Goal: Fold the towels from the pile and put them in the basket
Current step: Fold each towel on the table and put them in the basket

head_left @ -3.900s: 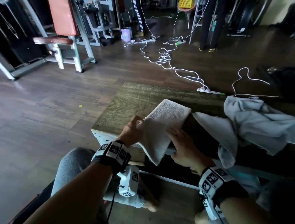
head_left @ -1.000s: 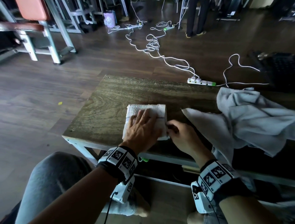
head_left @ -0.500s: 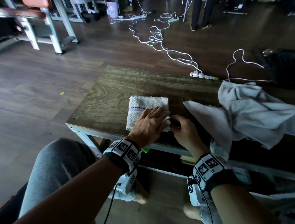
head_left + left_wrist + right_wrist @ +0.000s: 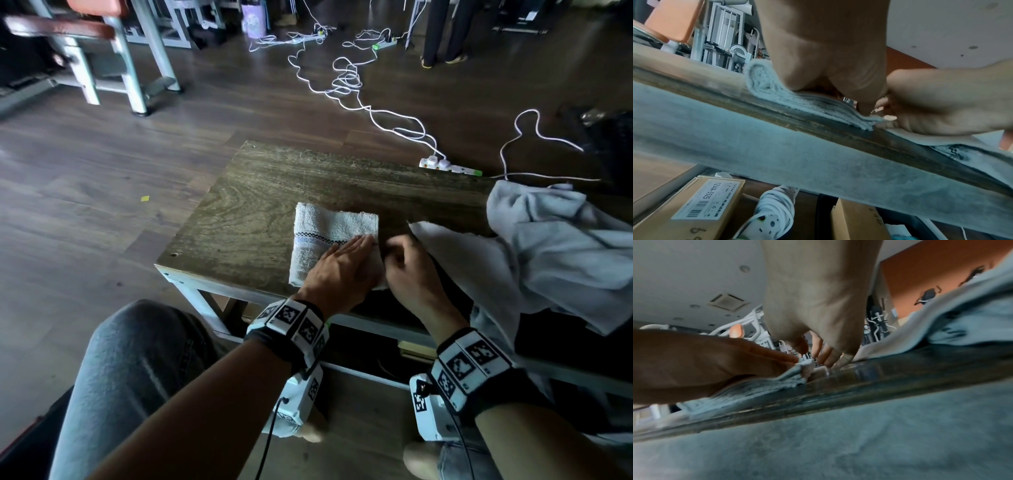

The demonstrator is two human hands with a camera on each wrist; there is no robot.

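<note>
Far to the left of your left hand, across the floor, stands a gym bench point(image 4: 102, 44) with an orange pad.

Left hand point(image 4: 340, 270): fingers straight and together, palm flat, pressing down on the near right part of the folded towel point(image 4: 329, 236). Left wrist view confirms the towel point(image 4: 777, 92) is stacked in several layers, its rounded fold on the side away from your right hand and its open edges facing it.

The towel lies on the wooden table point(image 4: 246, 212), near the front edge. A striped band runs across it just beyond your left fingertips.

Right hand point(image 4: 412, 274): just right of the left hand, at the towel's right edge. Fingers bent downward, tips at the tabletop beside the towel's corner per right wrist view point(image 4: 830, 356). Cannot tell whether they pinch the cloth; picture blurred there.

Right of the right hand: the pile of unfolded towels point(image 4: 555, 253), one flap touching that hand's outer side.

Beyond both hands, on the floor: white power strip point(image 4: 448, 167) with tangled cords.

Basket: not identified in any view.
</note>
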